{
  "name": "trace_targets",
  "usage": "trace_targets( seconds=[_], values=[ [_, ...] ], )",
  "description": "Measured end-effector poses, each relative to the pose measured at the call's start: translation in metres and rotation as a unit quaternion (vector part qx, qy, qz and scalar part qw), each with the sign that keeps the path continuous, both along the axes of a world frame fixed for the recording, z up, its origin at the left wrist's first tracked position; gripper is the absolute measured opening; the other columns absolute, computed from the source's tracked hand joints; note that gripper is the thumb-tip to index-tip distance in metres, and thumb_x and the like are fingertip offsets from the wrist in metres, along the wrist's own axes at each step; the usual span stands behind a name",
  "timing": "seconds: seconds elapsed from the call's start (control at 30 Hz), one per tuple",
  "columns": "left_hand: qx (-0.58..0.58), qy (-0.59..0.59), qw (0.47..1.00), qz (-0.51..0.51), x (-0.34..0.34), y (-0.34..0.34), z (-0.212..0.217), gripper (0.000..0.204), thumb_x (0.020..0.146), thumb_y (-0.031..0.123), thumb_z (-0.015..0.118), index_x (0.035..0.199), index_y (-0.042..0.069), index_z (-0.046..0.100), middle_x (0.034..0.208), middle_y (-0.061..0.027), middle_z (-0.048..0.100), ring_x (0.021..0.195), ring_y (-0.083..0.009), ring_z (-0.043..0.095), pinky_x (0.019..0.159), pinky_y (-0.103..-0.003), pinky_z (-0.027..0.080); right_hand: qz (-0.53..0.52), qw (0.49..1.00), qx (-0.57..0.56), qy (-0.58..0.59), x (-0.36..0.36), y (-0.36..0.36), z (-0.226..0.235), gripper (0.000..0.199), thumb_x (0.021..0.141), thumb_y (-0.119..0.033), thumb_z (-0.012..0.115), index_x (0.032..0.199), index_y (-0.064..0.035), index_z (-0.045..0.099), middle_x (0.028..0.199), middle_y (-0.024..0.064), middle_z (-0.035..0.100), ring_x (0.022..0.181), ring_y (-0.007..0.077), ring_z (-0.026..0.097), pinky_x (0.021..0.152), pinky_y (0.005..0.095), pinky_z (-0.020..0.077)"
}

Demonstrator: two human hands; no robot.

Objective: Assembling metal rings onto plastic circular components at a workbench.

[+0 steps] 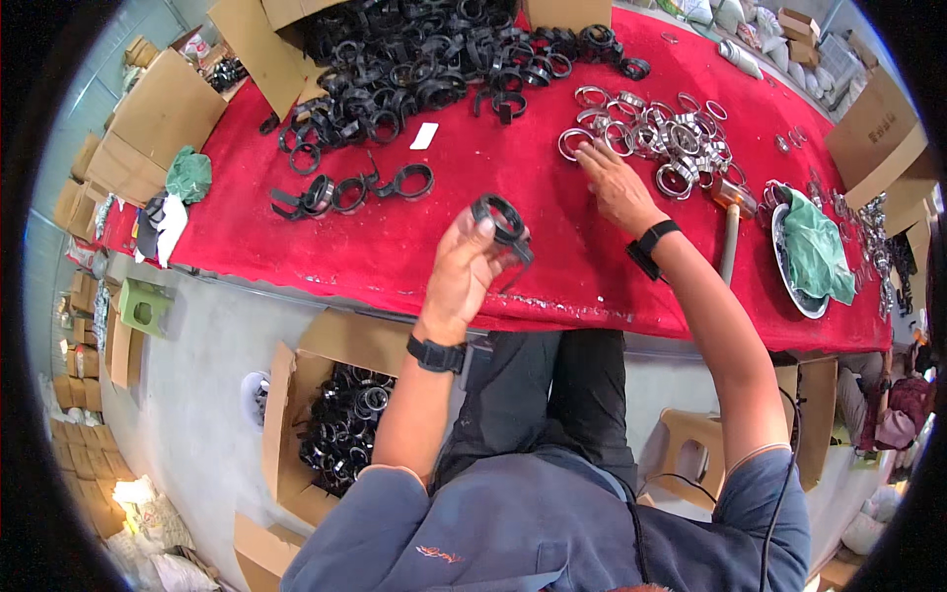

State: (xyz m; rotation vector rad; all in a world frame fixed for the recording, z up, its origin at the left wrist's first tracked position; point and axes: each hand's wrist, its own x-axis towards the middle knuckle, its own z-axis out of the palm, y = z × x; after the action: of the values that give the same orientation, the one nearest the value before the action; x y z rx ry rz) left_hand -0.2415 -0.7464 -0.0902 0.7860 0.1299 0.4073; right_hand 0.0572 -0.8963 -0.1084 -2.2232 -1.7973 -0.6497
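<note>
My left hand (460, 268) grips a black ring-shaped bracket (509, 235) with a projecting tab, raised just above the near edge of the red-covered table. My right hand (621, 192) reaches over the table, fingers stretched out. Its fingertips lie at a shiny metal ring (561, 148) at the left side of a heap of metal rings (646, 138). Whether they press on that ring I cannot tell. Several black ring brackets (400, 190) lie in a short row beyond my left hand.
A large heap of black brackets (395, 74) spills from a carton at the back. A mallet (729, 242) lies right of the metal rings, beside a tray (782, 259) with green cloth (817, 247). Below the table edge, an open carton (286, 434) holds black parts. A stool (681, 434) stands lower right.
</note>
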Motion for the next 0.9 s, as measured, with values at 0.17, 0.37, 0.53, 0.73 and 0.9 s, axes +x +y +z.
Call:
trace_targets(
  seconds=[0.17,0.37,0.53,0.73,0.9],
  values=[
    [0.014,0.023,1.000,-0.001,-0.020,-0.028,0.012,0.041,0.108,0.027,0.067,0.143,0.009,0.057,0.131,-0.0122,0.071,0.125,-0.0332,0.069,0.102,-0.047,0.060,0.008,0.998,-0.057,0.032,0.008,0.000,-0.013,0.055,0.089,0.000,0.063,0.144,-0.0017,0.059,0.138,0.0188,0.069,0.137,0.0382,0.059,0.114,0.0448,0.0506],
    [0.016,0.053,0.998,0.011,-0.043,-0.031,0.007,0.045,0.107,0.026,0.069,0.145,0.008,0.056,0.134,-0.0133,0.070,0.125,-0.0337,0.069,0.101,-0.047,0.060,-0.020,0.990,-0.032,0.137,-0.011,-0.021,-0.007,0.044,0.088,0.002,0.062,0.132,-0.0056,0.066,0.115,0.0188,0.070,0.116,0.0396,0.066,0.098,0.0482,0.0555],
    [0.020,0.044,0.999,0.020,-0.050,-0.035,0.008,0.046,0.106,0.027,0.070,0.146,0.007,0.056,0.134,-0.0149,0.071,0.124,-0.0349,0.070,0.100,-0.046,0.060,-0.015,0.950,-0.060,0.307,-0.031,-0.058,0.022,0.038,0.084,-0.006,0.076,0.120,-0.0008,0.066,0.099,0.0181,0.077,0.099,0.0409,0.074,0.089,0.0495,0.0583],
    [0.047,0.030,0.998,-0.029,-0.059,-0.042,0.009,0.058,0.108,0.030,0.067,0.156,0.004,0.047,0.141,-0.0198,0.067,0.127,-0.0376,0.069,0.100,-0.049,0.061,-0.004,0.898,-0.092,0.430,-0.045,-0.107,0.046,0.033,0.084,-0.004,0.077,0.115,0.0029,0.067,0.100,0.0182,0.080,0.095,0.0346,0.078,0.083,0.0454,0.0612],
    [0.043,0.027,0.998,-0.042,-0.061,-0.054,0.011,0.070,0.108,0.033,0.066,0.164,0.004,0.035,0.143,-0.0218,0.066,0.123,-0.0382,0.071,0.100,-0.049,0.062,-0.022,0.964,-0.077,0.252,-0.051,-0.116,0.048,0.072,0.083,-0.029,0.088,0.144,-0.0022,0.060,0.130,0.0259,0.071,0.125,0.0390,0.068,0.109,0.0479,0.0534]
  ],
)
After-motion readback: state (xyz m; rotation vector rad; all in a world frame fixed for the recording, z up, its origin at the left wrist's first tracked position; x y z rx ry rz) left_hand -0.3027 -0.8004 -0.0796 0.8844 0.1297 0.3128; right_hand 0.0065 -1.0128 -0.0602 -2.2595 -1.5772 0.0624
